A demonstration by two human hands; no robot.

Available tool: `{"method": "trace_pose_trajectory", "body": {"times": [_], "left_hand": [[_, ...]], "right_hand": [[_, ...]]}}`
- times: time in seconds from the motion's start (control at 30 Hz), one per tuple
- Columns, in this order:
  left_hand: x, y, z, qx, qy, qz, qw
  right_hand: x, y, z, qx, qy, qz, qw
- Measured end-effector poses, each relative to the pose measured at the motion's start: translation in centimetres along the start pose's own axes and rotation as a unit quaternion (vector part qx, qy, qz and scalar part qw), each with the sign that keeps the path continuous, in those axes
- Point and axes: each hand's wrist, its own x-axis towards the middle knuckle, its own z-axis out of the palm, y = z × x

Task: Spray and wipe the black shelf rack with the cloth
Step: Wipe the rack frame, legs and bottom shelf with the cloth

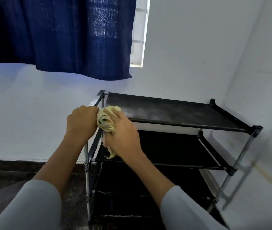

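Note:
The black shelf rack stands in the room's corner, with several fabric tiers on a metal frame. Its top tier shows pale dusty streaks. A bunched yellow cloth sits at the rack's front left corner, above the second tier. My right hand is shut on the cloth, and a loose end hangs below it. My left hand is closed at the top left side rail, its fingers against the cloth. No spray bottle is in view.
A dark blue curtain hangs above and to the left, with a bright window strip beside it. White walls close in behind and to the right of the rack. Dark speckled floor lies at the lower left.

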Motion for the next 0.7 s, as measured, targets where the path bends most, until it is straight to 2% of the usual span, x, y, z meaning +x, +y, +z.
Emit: {"method": "trace_pose_trajectory", "body": {"times": [0.07, 0.17, 0.23, 0.33, 0.47, 0.53, 0.7], "left_hand": [[0.2, 0.0, 0.0, -0.041, -0.002, -0.017, 0.999], [0.3, 0.1, 0.2, -0.055, -0.005, -0.014, 0.998], [0.2, 0.2, 0.3, -0.060, 0.001, -0.011, 0.998], [0.1, 0.1, 0.5, -0.077, 0.010, -0.008, 0.997], [0.1, -0.2, 0.9, -0.084, 0.024, 0.000, 0.996], [0.2, -0.2, 1.0, -0.083, 0.022, 0.004, 0.996], [0.3, -0.7, 1.5, -0.077, 0.019, -0.001, 0.997]], "right_hand": [[-0.7, 2.3, -0.1, 0.097, 0.013, 0.058, 0.993], [-1.9, 6.3, -2.3, 0.238, 0.079, 0.172, 0.953], [-2.6, 8.7, -5.2, 0.259, 0.147, 0.213, 0.930], [-3.2, 10.6, -8.1, 0.299, 0.201, 0.265, 0.894], [-2.7, 9.5, -6.4, 0.354, 0.252, 0.292, 0.852], [-1.9, 8.0, -4.4, 0.393, 0.247, 0.293, 0.836], [0.9, 1.8, 3.0, 0.448, 0.110, 0.256, 0.850]]}}
